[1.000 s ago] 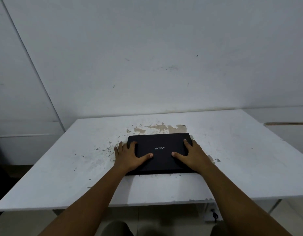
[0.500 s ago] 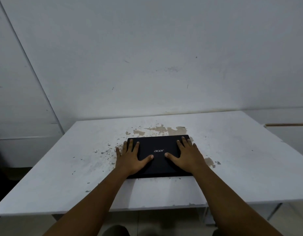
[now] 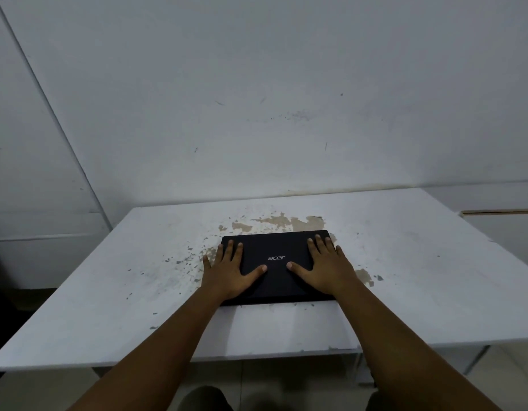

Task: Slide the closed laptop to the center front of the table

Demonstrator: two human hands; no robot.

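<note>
A closed black laptop with an "acer" logo lies flat near the middle of the white table, a short way back from the front edge. My left hand rests palm-down on the lid's left part, fingers spread, little finger over the left edge. On the lid's right part my right hand lies flat the same way. The two thumbs point inward toward the logo. Neither hand curls around the laptop.
Chipped brown patches mark the tabletop just behind the laptop, and another sits at its right side. A white wall stands behind the table. A low ledge is at the far right. Tiled floor shows below the front edge.
Both hands have shifted from the laptop's near side edges up onto the lid and flattened, fingers now pointing forward. The laptop sits at about the same spot on the table.
</note>
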